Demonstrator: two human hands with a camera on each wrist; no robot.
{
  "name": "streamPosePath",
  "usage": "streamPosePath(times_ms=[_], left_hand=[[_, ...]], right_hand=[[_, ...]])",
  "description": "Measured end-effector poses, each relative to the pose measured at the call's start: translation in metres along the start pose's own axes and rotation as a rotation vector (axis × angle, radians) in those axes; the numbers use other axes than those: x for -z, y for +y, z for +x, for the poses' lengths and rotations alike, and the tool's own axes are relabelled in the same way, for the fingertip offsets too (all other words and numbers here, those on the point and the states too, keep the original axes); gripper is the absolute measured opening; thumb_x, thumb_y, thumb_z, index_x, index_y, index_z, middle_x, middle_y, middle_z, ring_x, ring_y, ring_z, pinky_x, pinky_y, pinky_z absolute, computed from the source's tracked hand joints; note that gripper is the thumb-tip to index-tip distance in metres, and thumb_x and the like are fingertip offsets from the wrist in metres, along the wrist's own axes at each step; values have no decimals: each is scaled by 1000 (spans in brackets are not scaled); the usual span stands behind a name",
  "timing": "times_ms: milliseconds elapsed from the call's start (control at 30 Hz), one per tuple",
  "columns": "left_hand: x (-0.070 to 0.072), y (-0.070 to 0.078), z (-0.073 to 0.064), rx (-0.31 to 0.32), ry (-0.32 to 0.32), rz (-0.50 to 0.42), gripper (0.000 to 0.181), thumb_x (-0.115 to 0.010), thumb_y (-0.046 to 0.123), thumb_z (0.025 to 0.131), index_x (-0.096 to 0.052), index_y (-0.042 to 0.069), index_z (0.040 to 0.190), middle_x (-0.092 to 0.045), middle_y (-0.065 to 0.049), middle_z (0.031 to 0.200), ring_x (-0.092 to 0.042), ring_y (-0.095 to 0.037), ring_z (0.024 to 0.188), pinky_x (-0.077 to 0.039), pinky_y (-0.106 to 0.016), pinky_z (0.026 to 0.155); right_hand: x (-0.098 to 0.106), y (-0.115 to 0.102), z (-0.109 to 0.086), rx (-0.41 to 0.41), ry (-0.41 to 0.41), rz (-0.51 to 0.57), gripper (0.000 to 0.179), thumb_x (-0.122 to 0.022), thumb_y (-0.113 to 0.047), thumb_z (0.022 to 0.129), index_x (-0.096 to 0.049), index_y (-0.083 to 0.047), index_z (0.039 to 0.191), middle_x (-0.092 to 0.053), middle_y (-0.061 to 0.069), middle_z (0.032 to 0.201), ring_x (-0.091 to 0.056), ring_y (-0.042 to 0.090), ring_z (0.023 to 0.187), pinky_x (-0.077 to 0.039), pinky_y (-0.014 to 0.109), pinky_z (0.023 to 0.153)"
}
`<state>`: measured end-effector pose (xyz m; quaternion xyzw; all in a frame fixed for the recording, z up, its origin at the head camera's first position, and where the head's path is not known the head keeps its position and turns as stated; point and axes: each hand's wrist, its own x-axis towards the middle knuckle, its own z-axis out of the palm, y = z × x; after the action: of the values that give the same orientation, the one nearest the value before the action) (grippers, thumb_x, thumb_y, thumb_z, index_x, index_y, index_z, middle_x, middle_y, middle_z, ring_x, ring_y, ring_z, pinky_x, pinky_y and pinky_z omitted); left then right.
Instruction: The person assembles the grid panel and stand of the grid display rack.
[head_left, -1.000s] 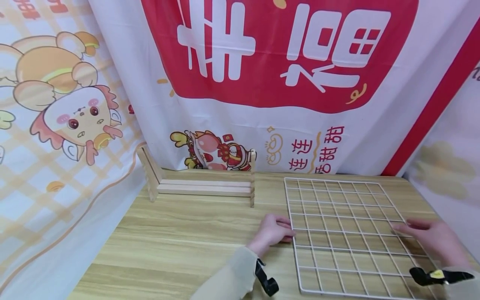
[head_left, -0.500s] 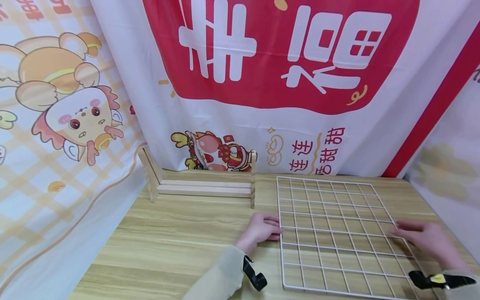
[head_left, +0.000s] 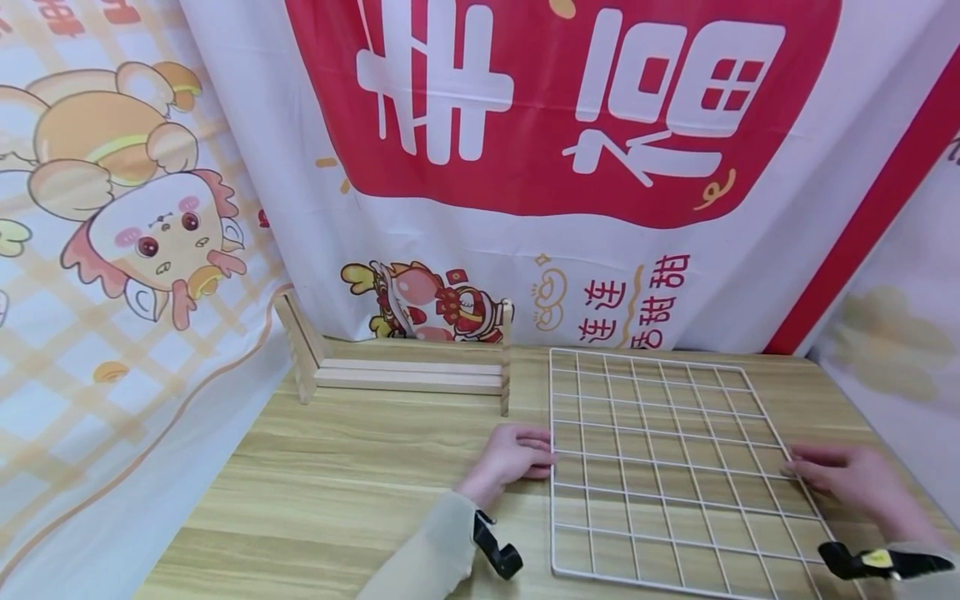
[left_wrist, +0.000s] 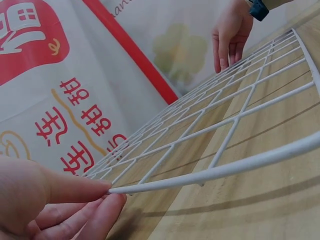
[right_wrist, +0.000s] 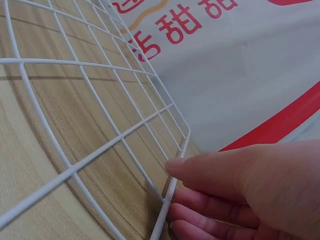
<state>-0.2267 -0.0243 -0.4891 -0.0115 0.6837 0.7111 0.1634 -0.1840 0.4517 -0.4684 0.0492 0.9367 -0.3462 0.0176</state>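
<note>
A white wire grid panel [head_left: 663, 503] lies low over the right part of the wooden table, its shadow showing beneath it in the left wrist view. My left hand [head_left: 512, 457] pinches the panel's left edge wire, thumb on top and fingers underneath, as the left wrist view shows. On the opposite edge my right hand [head_left: 855, 483] grips the border wire; in the right wrist view its thumb [right_wrist: 200, 167] lies over the wire with the other fingers curled below.
A light wooden rack [head_left: 408, 382] with two upright ends and a crossbar stands at the back left of the table [head_left: 337, 492]. Printed cloth [head_left: 465, 187] hangs behind the table and along both sides.
Both hands have shifted the grid panel to the left, mostly in the first half second, and its left edge sits a little higher in the head view. The wooden rack has not moved.
</note>
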Motion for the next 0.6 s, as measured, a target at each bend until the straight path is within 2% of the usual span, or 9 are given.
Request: streamPosePath(times_ms=[33,133,267,600], left_hand=[[1,0,0,-7,3,2,36,-74,-16,83,-68,-9,118,-73,-13,94,-73,-26,82,-64,-32,70],[4,2,0,-19,10,-1,37,-74,-16,83,-68,-8,119,-73,-13,96,-73,-27,83,-64,-32,70],[8,3,-1,-19,6,-9,38,-75,-15,83,-68,-7,120,-73,-13,96,-74,-26,84,-63,-32,70],[12,1,0,-31,-10,-39,40,-75,-13,84,-68,-7,122,-73,-16,104,-74,-28,86,-63,-33,71]], right_hand=[[0,0,0,-3,-12,26,55,-74,-30,96,-61,14,127,-73,22,105,-66,3,79,-53,19,65],[-2,0,-1,-24,-32,71,52,-74,-26,96,-62,15,126,-75,18,99,-68,5,77,-57,22,66],[-3,2,1,-28,-48,42,50,-73,-26,97,-63,14,124,-76,15,96,-67,8,76,-56,24,64],[-8,3,4,-41,-12,8,51,-72,-32,97,-66,12,122,-76,12,93,-66,6,74,-54,23,62]])
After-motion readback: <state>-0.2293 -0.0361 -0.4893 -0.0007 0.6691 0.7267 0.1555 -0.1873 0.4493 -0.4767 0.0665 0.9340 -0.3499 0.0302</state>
